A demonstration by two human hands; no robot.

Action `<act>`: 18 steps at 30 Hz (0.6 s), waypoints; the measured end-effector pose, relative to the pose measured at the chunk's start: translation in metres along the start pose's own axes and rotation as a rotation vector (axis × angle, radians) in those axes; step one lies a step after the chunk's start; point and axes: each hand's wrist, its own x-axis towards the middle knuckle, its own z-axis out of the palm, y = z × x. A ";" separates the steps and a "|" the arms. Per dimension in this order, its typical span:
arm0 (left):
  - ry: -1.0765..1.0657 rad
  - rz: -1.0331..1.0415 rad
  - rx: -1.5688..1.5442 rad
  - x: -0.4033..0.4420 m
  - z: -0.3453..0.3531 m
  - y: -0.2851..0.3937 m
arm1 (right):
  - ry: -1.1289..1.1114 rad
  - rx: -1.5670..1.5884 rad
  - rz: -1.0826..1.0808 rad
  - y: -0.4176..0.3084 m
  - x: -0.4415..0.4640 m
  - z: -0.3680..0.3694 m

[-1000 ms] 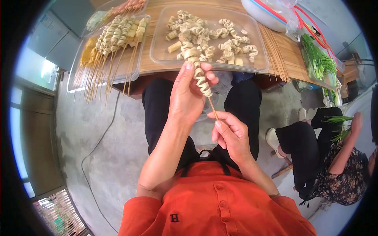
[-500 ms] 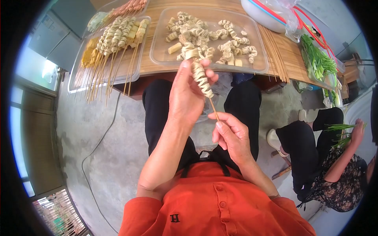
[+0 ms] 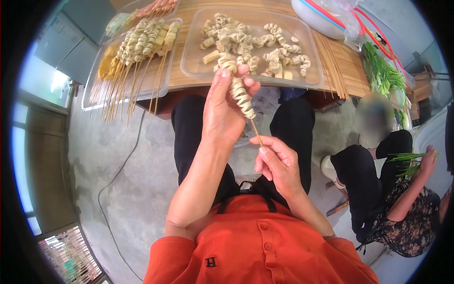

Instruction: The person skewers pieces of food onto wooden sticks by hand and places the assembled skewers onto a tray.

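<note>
The wooden counter (image 3: 354, 65) lies at twelve o'clock, bearing a clear tray (image 3: 283, 20) of coiled strips (image 3: 231, 35); a tray of loaded skewers (image 3: 147, 42) sits at eleven. The left hand's (image 3: 221, 111) fingers wrap a coiled piece (image 3: 242, 99) near the counter's edge; the right hand's (image 3: 278, 163) pinch its stick (image 3: 256, 130), pointing toward five o'clock.
</note>
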 end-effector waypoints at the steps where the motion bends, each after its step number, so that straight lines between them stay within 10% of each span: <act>1: 0.001 0.001 0.001 0.000 0.003 0.001 | 0.003 0.000 -0.002 0.000 0.000 0.000; 18: 0.156 -0.050 -0.154 0.005 0.005 0.004 | 0.029 -0.030 -0.004 0.005 0.003 0.003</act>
